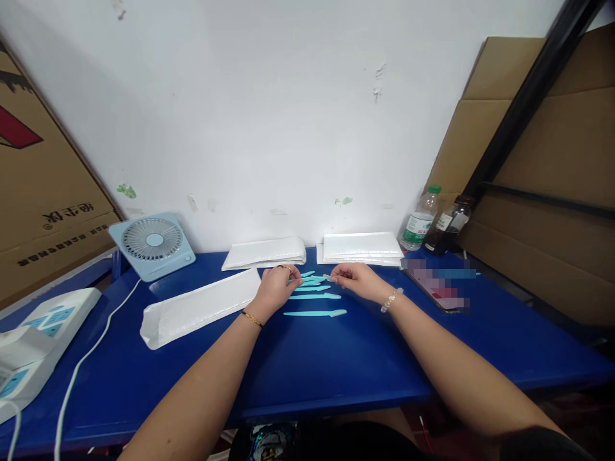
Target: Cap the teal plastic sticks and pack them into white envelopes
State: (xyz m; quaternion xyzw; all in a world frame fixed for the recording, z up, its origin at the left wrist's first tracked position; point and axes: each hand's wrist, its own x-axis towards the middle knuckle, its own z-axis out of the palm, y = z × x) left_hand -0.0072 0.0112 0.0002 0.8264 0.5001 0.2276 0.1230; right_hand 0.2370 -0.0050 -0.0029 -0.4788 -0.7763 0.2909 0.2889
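Razors (314, 296) on desk (336, 371), between and just nearside of hands, long axes left–right, heads right | left hand (275, 287) by handles, fingers' grip cannot tell | right hand (358, 280) nearer heads, fingers pinched on one razor

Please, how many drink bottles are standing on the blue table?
2. The clear plastic bottle with green cap stands at the back right of the blue table; the dark-filled bottle with dark cap stands beside it, on its right.
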